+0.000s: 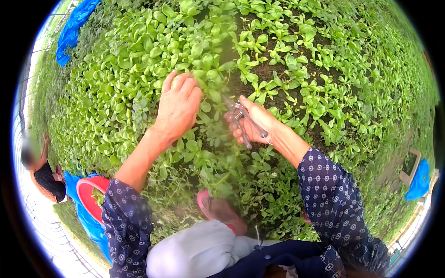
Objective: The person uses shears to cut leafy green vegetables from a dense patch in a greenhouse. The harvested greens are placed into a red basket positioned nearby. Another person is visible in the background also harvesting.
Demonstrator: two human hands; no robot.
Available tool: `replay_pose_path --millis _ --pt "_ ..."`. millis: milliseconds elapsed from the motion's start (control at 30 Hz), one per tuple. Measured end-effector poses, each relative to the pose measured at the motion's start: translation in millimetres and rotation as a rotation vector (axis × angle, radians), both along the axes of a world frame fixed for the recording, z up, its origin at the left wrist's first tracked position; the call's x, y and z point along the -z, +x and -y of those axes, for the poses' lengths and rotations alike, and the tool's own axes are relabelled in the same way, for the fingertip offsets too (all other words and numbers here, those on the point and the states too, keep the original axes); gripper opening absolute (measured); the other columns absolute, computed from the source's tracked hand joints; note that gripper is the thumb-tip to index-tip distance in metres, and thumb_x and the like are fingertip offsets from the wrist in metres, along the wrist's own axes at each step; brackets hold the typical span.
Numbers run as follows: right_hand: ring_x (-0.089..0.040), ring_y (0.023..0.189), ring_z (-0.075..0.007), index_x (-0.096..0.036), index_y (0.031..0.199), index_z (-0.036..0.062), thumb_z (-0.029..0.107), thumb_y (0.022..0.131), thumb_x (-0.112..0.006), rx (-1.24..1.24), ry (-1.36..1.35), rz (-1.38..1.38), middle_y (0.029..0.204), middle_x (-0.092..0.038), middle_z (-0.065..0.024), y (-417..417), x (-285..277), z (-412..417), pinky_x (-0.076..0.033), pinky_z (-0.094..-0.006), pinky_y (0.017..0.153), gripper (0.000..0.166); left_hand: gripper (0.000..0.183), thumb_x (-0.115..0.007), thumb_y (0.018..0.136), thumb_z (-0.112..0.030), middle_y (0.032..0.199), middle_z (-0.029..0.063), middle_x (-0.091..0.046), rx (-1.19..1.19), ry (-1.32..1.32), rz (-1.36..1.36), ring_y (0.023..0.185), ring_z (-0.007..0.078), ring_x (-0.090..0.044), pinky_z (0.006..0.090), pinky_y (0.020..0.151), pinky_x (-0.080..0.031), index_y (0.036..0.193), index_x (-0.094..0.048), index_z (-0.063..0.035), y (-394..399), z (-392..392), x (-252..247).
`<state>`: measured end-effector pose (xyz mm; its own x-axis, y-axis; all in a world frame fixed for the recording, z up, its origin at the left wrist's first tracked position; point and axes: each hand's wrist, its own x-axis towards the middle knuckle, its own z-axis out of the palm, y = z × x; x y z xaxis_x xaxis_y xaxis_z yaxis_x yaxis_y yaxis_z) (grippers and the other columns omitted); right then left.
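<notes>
Dense leafy green seedlings (146, 52) spread in a low bed before me. My left hand (180, 100) is among them, back upward and fingers bent down over the leaves. Its fingertips and anything between them are hidden. In my right hand (255, 120) is a pair of spring-loaded garden snips (243, 118), their handles toward me. A hazy smear across the middle of the view blurs the blades, which point up and left toward the plants. A white cord hangs from one handle end near my wrist.
A red plastic basin (92, 194) with some leaves stands on blue sheeting (81, 219) at the left. Another person (45, 173) crouches at the far left. More blue plastic (73, 31) lies upper left. A tray-like frame (410, 166) lies right. My pink shoe (219, 210) is below.
</notes>
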<state>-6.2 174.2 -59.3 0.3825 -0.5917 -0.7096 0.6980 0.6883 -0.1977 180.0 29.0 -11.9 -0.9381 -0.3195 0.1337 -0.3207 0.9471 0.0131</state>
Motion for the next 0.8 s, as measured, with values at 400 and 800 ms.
replay_pose_path --millis 400,800 --pt "-0.052 0.066 -0.0192 -0.053 0.101 0.0032 0.056 0.106 -0.020 0.100 -0.012 0.153 0.077 -0.051 -0.0053 4.0 9.9 -8.9 -0.046 -0.0399 0.064 0.063 0.019 -0.069 0.079 -0.006 0.110 0.0099 -0.058 -0.031 0.012 -0.042 0.119 0.0300 -0.052 0.0520 0.113 -0.033 0.095 -0.059 -0.0031 6.0 7.5 3.3" --pt "-0.046 0.061 -0.0161 -0.052 0.104 0.0028 0.054 0.107 -0.020 0.111 -0.023 -0.075 0.078 -0.051 -0.0049 18.3 18.4 -0.3 -0.044 -0.0345 0.057 0.060 0.018 -0.069 0.080 -0.005 0.111 0.0105 -0.058 -0.028 0.058 -0.040 0.119 0.0314 -0.052 0.0516 0.111 -0.034 0.095 -0.057 -0.0031 8.4 4.6 -1.7"
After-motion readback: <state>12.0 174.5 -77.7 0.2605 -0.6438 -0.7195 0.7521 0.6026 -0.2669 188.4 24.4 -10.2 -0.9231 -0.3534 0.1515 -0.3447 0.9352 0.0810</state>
